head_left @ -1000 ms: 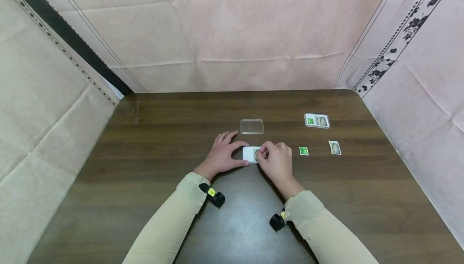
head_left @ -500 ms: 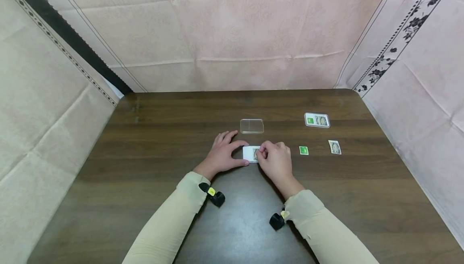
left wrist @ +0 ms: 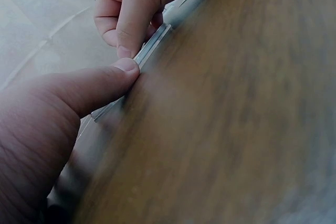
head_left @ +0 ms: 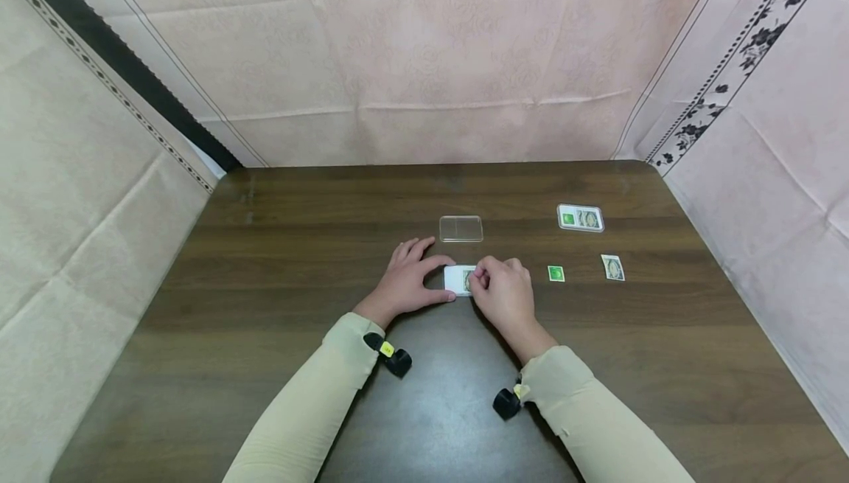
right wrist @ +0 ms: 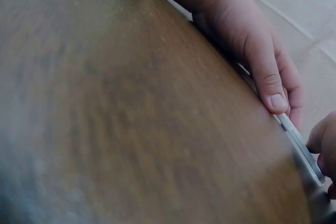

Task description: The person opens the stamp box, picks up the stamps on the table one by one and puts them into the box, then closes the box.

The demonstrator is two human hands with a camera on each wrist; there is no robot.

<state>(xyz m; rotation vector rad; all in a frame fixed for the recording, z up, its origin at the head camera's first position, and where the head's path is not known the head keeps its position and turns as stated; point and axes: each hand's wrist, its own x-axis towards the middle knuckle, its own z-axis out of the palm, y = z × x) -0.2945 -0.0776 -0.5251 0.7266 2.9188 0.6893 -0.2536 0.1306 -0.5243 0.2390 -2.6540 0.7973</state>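
A flat case with a white face (head_left: pixel 454 281) lies on the table in the head view. My left hand (head_left: pixel 414 284) holds it between thumb and index finger at its near and far edges. The case shows edge-on in the left wrist view, beneath the thumb (left wrist: pixel 126 65). My right hand (head_left: pixel 507 295) has its fingertips together at the right part of the case, pinching a small grey stamp (head_left: pixel 468 281) with an oval picture, partly hidden by the fingers. In the right wrist view, the right fingertips (right wrist: pixel 323 142) meet the end of the case (right wrist: pixel 302 148).
Just beyond the hands lies a clear plastic lid (head_left: pixel 460 228). To the right are a green stamp (head_left: pixel 556 273) and a grey stamp (head_left: pixel 613 268). Farther back sits another case (head_left: pixel 580 217) holding a green and a grey stamp. The wooden table (head_left: pixel 298 210) meets cloth drapes behind.
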